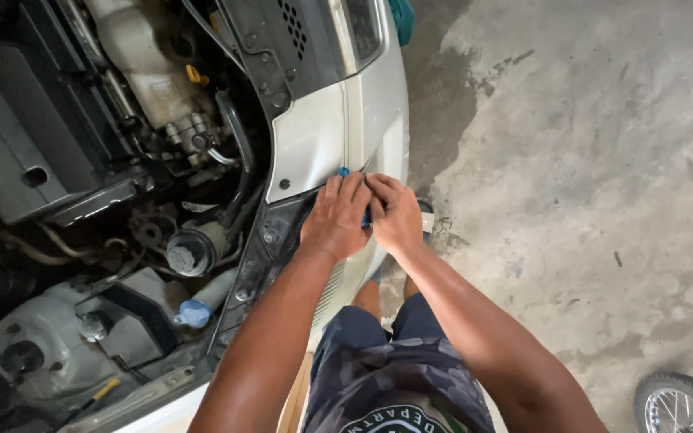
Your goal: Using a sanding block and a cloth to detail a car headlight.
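Left hand: your left hand (335,218) lay palm-down on the front corner of the car, fingers bent and closed over a small blue tool or clip (345,171), whose tip showed just past the fingertips at the hand's 12 o'clock.
Right hand: your right hand (395,213) pressed in beside it, touching the left hand, fingertips pinched narrowly at the same spot; you could not tell whether it gripped the blue piece or only steadied it.
Blue piece: a second glimpse of blue (366,216) showed between the two hands, so most of it was hidden under your fingers.
Where the work sat: at the seam where the white painted metal wing panel (314,140) met the white bumper corner (388,120), at 12 o'clock from both hands.
Progress: judging by this, the panel was seated in place and the fastening at the seam was in hand, not finished; whether anything was already loosened or fixed could not be seen.
Engine bay: at 9 o'clock from the hands lay the open bay, with a black round-capped reservoir (188,253) and a blue-capped pale tube (199,309) at 8 o'clock.
Floor: stained grey concrete floor (587,160) spread at 3 o'clock; a spoked wheel with a black tyre (681,403) sat at 4 o'clock.
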